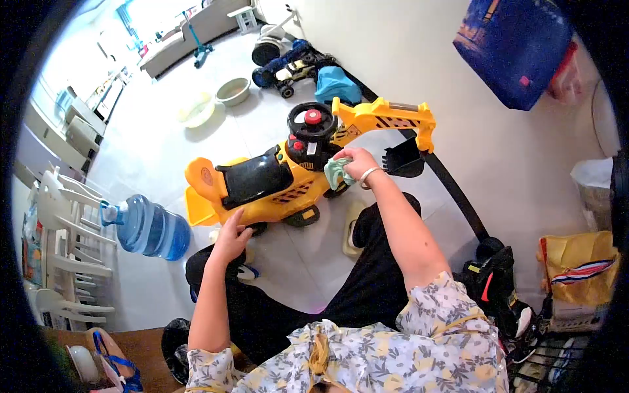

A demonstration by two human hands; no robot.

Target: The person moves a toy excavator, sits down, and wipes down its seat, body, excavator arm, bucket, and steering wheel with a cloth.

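Observation:
A yellow ride-on toy excavator (262, 190) stands on the floor before me, with a black seat (257, 178), a black steering wheel (312, 122) with a red centre, and a black bucket (403, 159) at the end of its arm. My right hand (357, 162) holds a light green cloth (338, 171) against the toy's side, below the steering wheel. My left hand (231, 239) is at the lower edge of the toy's body near the seat, fingers apart and nothing in it.
A blue water bottle (154, 227) lies at the left beside white chairs (69, 242). Basins (233, 92), a toy car (288, 69) and a blue bag (337, 85) are behind the toy. Shoes (522, 324) and a gold bag (580, 268) sit at the lower right.

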